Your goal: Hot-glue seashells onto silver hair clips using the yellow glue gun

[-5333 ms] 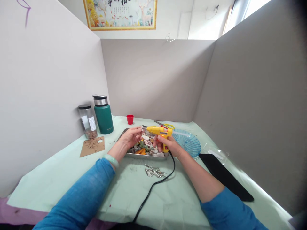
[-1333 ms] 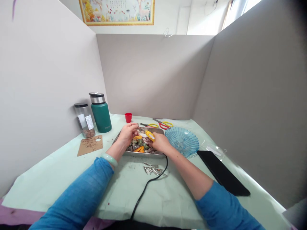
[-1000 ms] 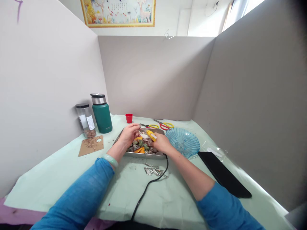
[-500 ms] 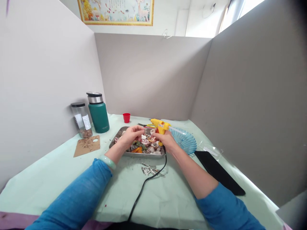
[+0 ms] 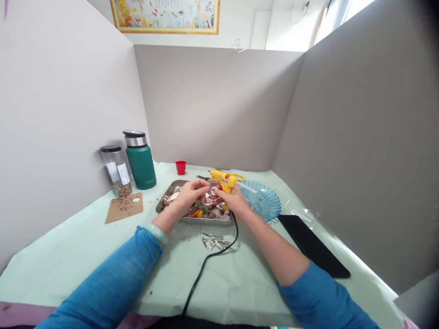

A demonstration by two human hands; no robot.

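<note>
My right hand (image 5: 236, 199) is wrapped round the handle of a yellow hot glue gun (image 5: 224, 179), with a pale glue stick (image 5: 247, 187) jutting from its back and its nozzle facing left. Beside it, my left hand (image 5: 194, 192) is closed, thumb and fingertips pinched together; whatever lies in the pinch is too small to make out. Both hands are above a metal tray (image 5: 206, 221) of seashells (image 5: 216, 212) in white, brown and orange. From the gun a black cord (image 5: 209, 259) runs down to the front edge of the table.
Several silver metal clips (image 5: 216, 243) lie before the tray. A blue shell-shaped plate (image 5: 265, 201) and a black slab (image 5: 313, 246) are to the right. A green bottle (image 5: 140, 167), a jar (image 5: 116, 171), brown card (image 5: 124, 209), red cup (image 5: 180, 167) and scissors (image 5: 237, 177) stand or lie around.
The glue gun and my right hand have shifted slightly left, closer to my left hand. My left hand has moved a little to the right, still pinched.
</note>
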